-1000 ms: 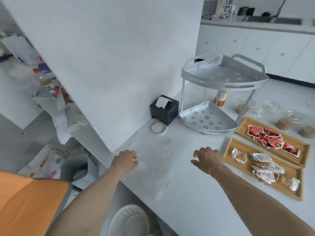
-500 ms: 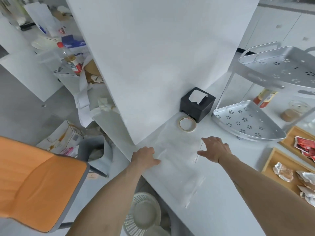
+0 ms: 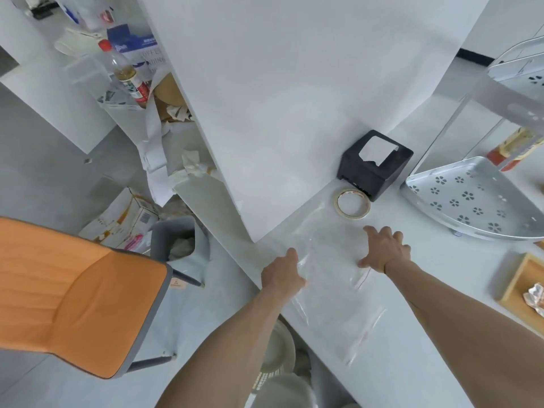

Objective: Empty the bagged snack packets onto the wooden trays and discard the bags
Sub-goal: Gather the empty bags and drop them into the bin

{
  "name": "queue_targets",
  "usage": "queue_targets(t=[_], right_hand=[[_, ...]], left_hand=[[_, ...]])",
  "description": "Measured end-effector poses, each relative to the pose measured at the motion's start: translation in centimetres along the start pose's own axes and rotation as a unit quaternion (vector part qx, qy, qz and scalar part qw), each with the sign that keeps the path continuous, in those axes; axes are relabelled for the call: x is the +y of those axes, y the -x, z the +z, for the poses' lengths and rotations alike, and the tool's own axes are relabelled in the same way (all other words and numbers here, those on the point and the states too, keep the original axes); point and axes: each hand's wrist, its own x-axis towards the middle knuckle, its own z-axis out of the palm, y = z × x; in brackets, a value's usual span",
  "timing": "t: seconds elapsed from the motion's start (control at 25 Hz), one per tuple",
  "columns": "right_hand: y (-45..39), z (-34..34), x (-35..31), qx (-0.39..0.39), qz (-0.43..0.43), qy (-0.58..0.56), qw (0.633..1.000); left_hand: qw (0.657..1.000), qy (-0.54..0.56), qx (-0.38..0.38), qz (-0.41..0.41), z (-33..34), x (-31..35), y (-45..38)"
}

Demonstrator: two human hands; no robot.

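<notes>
Empty clear plastic bags (image 3: 332,293) lie flat on the white counter near its left edge. My left hand (image 3: 282,275) is at a bag's left edge, fingers curled on the plastic, which is creased there. Fingers spread, my right hand (image 3: 385,248) rests palm down on the bag's far right part. At the right border, a corner of a wooden tray (image 3: 518,287) shows, with a silver snack packet (image 3: 534,295) in it. The other tray is out of view.
A tape roll (image 3: 352,204), a black tissue box (image 3: 374,164) and a metal corner rack (image 3: 471,198) stand behind the bags. On the floor to the left are a grey bin (image 3: 179,242) and an orange chair (image 3: 73,293). A white basket (image 3: 276,348) sits under the counter edge.
My view has swung left and down, so the trays have nearly left the frame. My right hand moved left onto the bag. My left hand stayed at the bag's left edge.
</notes>
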Motion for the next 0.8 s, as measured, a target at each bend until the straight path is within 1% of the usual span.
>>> queue_targets(t=[0.16,0.28,0.44,0.6,0.8], right_hand=[[0.7,0.7,1.1,0.018,0.031,-0.03,0.999],[1.8,1.0,2.9,0.024,0.016,-0.069,0.997],[4.1,0.1,4.9,0.012,-0.005,-0.1,0.995],[6.5,-0.5,6.5,0.015,-0.041,-0.126,0.991],[9.5,-0.2,7.3,0.055,-0.075,-0.125,0.988]], left_hand=[[0.998,0.035,-0.044,-0.021,0.3,-0.8,-0.8],[0.996,0.04,-0.063,-0.048,0.5,-1.7,-0.7],[0.994,0.051,-0.042,-0.084,0.5,-2.8,1.2],[0.993,0.066,-0.004,-0.102,0.4,-3.9,4.2],[0.986,0.098,0.036,-0.129,1.4,-5.0,9.0]])
